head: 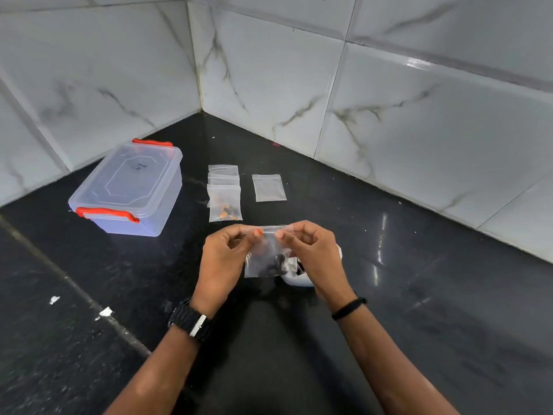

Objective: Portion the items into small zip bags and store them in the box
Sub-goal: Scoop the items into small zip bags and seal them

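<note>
1. Big black stone floor (419, 295) meeting marble-look wall tiles (389, 100) in a corner up top — loads of bare floor off to the right and along the near left.
2. Clear plastic box (128, 187) with red clips sitting at the left, lid on, well apart from both hands. Can't tell what's inside through the frosted sides.
3. Left hand (223, 259) and right hand (314, 253) held up together in the middle, both pinching the top strip of a small zip bag (266, 259) — thumb and fingertips curled onto the seal from either side, bag hanging down between them. Something dark in the bottom of it, too blurry to name.
4. White bag (299, 277) or wrapper under the right hand, mostly hidden behind the wrist.
5. Stack of zip bags (224, 193) just beyond the hands, front one holding small orange and dark bits.
6. Single flat zip bag (268, 187) beside the stack on the right, not touching it.
7. Couple of white scraps (105, 311) on the floor near left.
</note>
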